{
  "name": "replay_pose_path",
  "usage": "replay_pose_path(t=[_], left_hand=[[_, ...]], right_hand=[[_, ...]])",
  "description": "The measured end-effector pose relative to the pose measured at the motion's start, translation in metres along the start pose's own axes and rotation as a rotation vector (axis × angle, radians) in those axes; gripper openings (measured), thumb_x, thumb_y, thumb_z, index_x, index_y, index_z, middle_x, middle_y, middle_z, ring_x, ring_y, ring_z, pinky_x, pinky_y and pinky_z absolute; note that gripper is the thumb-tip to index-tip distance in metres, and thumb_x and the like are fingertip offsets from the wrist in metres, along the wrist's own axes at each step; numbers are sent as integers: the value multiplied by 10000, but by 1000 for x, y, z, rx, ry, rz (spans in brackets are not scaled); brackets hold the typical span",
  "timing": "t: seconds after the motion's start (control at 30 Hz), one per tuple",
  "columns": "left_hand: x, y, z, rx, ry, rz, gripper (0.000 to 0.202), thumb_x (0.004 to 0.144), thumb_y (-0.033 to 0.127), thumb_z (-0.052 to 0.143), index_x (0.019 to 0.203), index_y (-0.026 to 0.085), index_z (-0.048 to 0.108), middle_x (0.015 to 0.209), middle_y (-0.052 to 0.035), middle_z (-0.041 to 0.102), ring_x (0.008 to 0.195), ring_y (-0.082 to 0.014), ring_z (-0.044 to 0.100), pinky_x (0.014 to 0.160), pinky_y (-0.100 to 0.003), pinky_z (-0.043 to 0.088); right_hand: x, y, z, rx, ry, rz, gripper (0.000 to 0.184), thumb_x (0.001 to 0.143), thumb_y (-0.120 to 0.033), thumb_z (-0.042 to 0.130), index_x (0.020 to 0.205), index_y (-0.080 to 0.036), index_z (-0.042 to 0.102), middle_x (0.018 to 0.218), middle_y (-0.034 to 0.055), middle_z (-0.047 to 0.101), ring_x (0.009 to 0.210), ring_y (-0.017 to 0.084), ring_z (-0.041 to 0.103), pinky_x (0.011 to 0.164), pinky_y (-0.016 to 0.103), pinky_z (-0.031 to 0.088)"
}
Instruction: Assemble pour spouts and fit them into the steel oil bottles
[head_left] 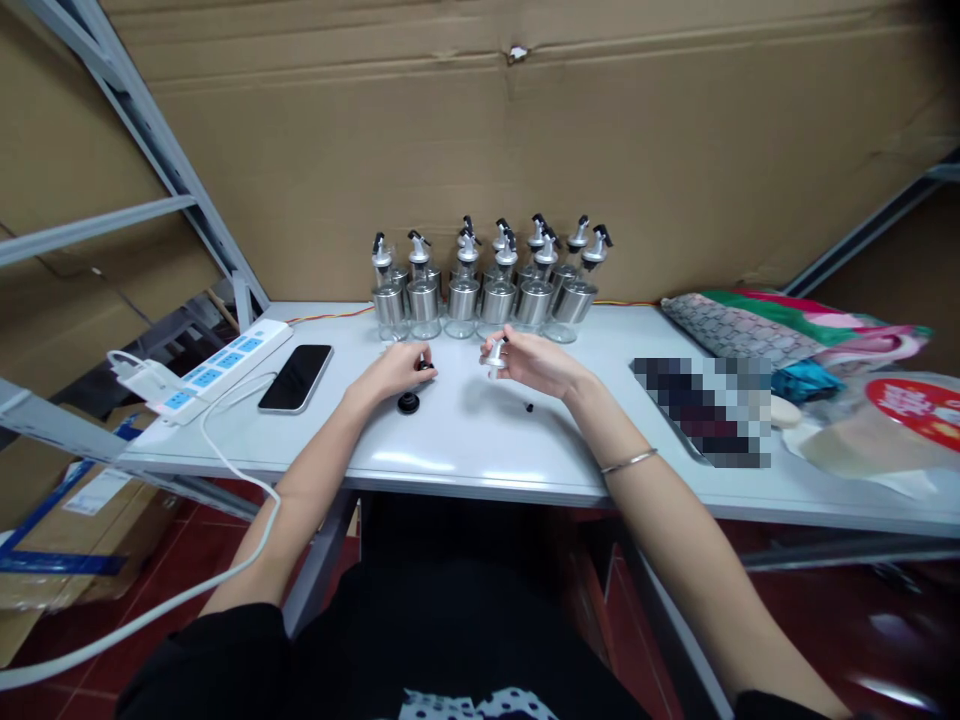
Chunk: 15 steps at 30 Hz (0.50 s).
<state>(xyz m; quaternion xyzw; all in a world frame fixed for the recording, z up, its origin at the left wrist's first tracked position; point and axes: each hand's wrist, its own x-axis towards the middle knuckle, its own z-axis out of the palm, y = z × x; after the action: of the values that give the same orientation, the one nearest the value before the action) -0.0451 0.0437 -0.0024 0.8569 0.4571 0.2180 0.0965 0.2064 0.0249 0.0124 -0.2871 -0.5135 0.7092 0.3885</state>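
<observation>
At frame centre, your left hand curled around a small black plastic stopper, and your right hand pinched a silver metal pourer spout. Above them, glass-and-steel dispenser bottles stood already capped. One black round cap lay loose on the white surface.

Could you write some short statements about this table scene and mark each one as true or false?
1. The right hand holds a silver pourer cap. True.
2. The glass bottles stand at the near edge of the table. False: they stand in rows at the far edge, by the cardboard.
3. The left hand touches a small black part. True.
4. The phone lies right of the bottles. False: it lies to their left, beside the power strip.
5. The bracelet is on the left wrist. False: it is on the right wrist.
</observation>
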Motion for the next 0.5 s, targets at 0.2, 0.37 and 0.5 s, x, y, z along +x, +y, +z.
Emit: replay_pose_path(t=[0.2, 0.37, 0.5], left_hand=[[2, 24, 16, -111, 190, 214, 196, 849, 319, 598, 950, 155, 562, 846, -35, 625, 726, -146, 576, 698, -272, 460], [-2, 33, 27, -170, 293, 304, 179, 859, 299, 610, 943, 157, 544, 872, -43, 636, 757, -140, 584, 686, -262, 470], [-2, 32, 31, -193, 339, 318, 220, 838, 334, 650, 887, 160, 525, 824, -23, 631, 709, -125, 576, 643, -245, 471]], right_hand=[[0, 2, -2, 23, -14, 27, 258, 873, -457, 574, 857, -200, 591, 1043, 52, 640, 881, 175, 650, 691, 288, 526], [0, 3, 1, 17, -53, 61, 250, 880, -438, 575, 858, -190, 601, 1022, 56, 663, 807, 148, 649, 646, 263, 532], [1, 4, 2, 13, -62, 38, 262, 875, -442, 583, 845, -183, 613, 1046, 49, 662, 784, 122, 638, 627, 230, 524]])
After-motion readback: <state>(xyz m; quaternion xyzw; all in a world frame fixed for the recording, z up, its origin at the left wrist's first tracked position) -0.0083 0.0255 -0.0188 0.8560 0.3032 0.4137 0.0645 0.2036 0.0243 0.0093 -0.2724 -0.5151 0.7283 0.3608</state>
